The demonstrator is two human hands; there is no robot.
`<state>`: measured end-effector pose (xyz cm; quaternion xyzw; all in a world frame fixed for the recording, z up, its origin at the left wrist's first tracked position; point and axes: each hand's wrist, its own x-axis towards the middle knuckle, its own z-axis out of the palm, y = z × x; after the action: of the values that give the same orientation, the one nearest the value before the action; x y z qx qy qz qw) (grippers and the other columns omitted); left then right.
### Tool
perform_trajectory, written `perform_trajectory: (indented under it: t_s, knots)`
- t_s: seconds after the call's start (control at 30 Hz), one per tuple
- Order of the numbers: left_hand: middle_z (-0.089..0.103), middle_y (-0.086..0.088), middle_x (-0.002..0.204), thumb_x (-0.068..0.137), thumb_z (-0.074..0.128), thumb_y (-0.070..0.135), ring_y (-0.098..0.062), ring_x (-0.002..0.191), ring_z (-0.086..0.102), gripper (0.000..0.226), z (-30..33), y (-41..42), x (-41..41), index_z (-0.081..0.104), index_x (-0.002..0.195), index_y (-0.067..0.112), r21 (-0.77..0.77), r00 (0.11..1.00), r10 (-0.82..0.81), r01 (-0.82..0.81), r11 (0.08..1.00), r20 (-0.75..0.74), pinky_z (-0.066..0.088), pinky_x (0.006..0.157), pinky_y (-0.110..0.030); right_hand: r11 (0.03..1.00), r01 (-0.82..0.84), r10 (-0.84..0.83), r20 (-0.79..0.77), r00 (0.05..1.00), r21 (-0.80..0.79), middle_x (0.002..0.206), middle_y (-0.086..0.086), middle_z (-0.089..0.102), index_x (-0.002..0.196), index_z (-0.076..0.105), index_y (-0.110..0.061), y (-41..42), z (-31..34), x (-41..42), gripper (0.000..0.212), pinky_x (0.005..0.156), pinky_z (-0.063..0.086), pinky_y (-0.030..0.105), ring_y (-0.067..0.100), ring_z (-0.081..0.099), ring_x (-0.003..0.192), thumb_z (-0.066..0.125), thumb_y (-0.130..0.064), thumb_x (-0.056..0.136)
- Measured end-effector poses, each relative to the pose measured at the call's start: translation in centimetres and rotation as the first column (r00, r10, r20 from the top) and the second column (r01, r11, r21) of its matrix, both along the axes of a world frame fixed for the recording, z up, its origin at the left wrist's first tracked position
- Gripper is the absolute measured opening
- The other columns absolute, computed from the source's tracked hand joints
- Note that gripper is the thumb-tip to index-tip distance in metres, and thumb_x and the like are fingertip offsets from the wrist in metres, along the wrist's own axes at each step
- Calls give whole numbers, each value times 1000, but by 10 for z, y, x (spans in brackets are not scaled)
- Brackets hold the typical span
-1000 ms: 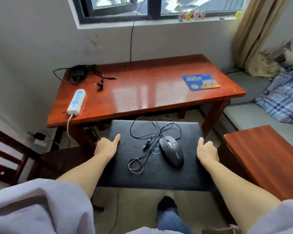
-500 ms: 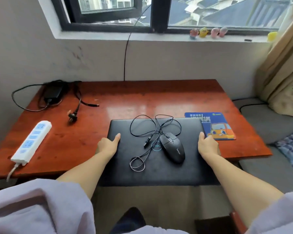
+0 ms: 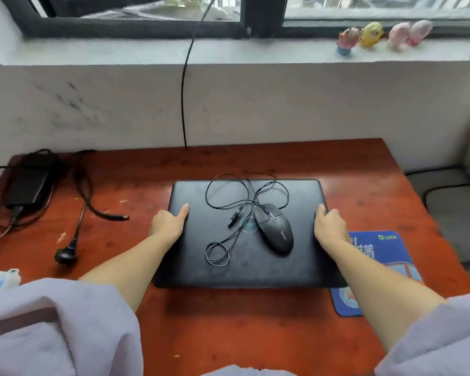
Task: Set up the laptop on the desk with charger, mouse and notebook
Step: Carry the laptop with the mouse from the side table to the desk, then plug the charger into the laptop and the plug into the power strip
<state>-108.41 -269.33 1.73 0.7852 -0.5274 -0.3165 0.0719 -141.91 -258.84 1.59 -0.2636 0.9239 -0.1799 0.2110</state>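
With the closed laptop lying long axis left-right over the desk, left hand & right hand clasp its short sides, mouse on the lid nearer the right.

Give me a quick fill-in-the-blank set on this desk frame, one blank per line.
1. The mouse lies on top of the closed ____.
2. The right hand grips the laptop's ____ edge.
3. The laptop's right side partly covers the blue ____.
4. The charger brick sits at the desk's far ____ corner.

Missing words: laptop; right; mouse pad; left
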Motion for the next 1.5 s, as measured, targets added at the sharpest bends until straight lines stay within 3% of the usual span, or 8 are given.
perform_trajectory:
  t_s: [0.27,0.4,0.7,0.93,1.07,1.2,1.33,1.5]
  knots:
    - [58,-25,122,84,42,67,-43,109,56,78,-17,-48,-25,51,115,-5,34,995,59,-62,998,76,44,81,-41,985,-111,116,-30,993,131,119,30,57,115,45,3,-65,-18,-27,52,86,41,44,44,54,108,25,-42,97]
    - [57,-25,123,86,41,65,-42,111,54,76,-24,-49,-26,50,116,-4,14,988,93,-96,995,126,44,89,-46,962,-220,235,-83,969,160,111,28,62,111,46,1,-70,-29,-30,51,72,36,40,42,58,100,24,-42,97]
    - [49,-27,129,86,47,59,-43,120,47,76,-27,-36,-10,45,122,-8,-35,978,151,-147,988,141,39,98,-49,877,-431,467,-173,867,210,104,21,62,104,48,0,-67,-32,-24,50,61,35,36,38,60,90,23,-43,98]
    - [42,-27,136,89,50,51,-43,125,41,70,-16,-41,-13,37,128,-6,38,980,91,-99,994,175,36,102,-50,842,-474,502,-53,863,257,117,26,57,112,44,3,-71,-20,-26,50,69,35,38,39,57,102,23,-41,99]
    - [40,-25,139,90,50,48,-43,126,41,68,-10,-31,-8,34,132,-2,114,988,46,-63,991,146,36,103,-48,826,-445,481,-21,876,346,129,23,48,124,40,2,-72,-6,-18,53,85,40,42,38,49,115,26,-42,98]
    - [42,-22,136,91,49,43,-40,125,42,56,2,-10,8,39,131,4,98,987,-35,19,995,159,38,100,-46,845,-486,533,-310,787,222,128,21,46,125,42,-3,-91,15,5,42,93,37,46,36,41,119,35,-34,97]
    - [48,-18,129,93,46,38,-37,119,48,43,13,0,35,45,125,9,15,980,-111,110,994,165,42,95,-45,768,-638,604,-385,698,49,122,21,50,123,46,-5,-120,33,60,37,89,39,48,39,45,112,38,-29,96]
    - [52,-13,124,93,45,31,-33,117,49,34,16,-5,86,49,121,13,-61,941,-261,280,958,217,45,93,-45,601,-798,741,-393,544,29,121,13,54,123,49,-11,-134,29,149,36,88,39,43,33,49,112,38,-30,95]
